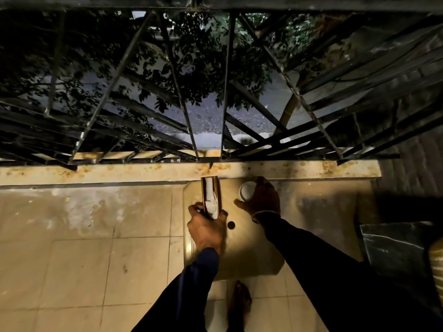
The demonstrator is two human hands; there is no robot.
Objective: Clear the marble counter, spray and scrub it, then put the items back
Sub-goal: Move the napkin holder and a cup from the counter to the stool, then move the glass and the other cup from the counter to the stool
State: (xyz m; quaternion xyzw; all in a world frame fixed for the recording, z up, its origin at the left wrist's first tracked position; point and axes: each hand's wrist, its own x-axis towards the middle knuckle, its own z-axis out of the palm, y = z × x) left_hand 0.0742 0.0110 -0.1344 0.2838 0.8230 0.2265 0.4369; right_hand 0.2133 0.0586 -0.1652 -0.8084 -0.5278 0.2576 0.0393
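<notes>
A large beige plastic can stands on the tiled floor below the ledge. My left hand is closed around the brown handle on top of the can. My right hand grips the round white cap at the can's far right corner. A small dark plug sits on the can's top between my two hands. A dark marble slab with white veins shows at the right edge, partly in shadow.
A stained stone ledge runs across under a black metal grille, with trees and a street beyond. Beige floor tiles spread to the left. My bare foot is just behind the can. A ribbed pale object sits at the far right.
</notes>
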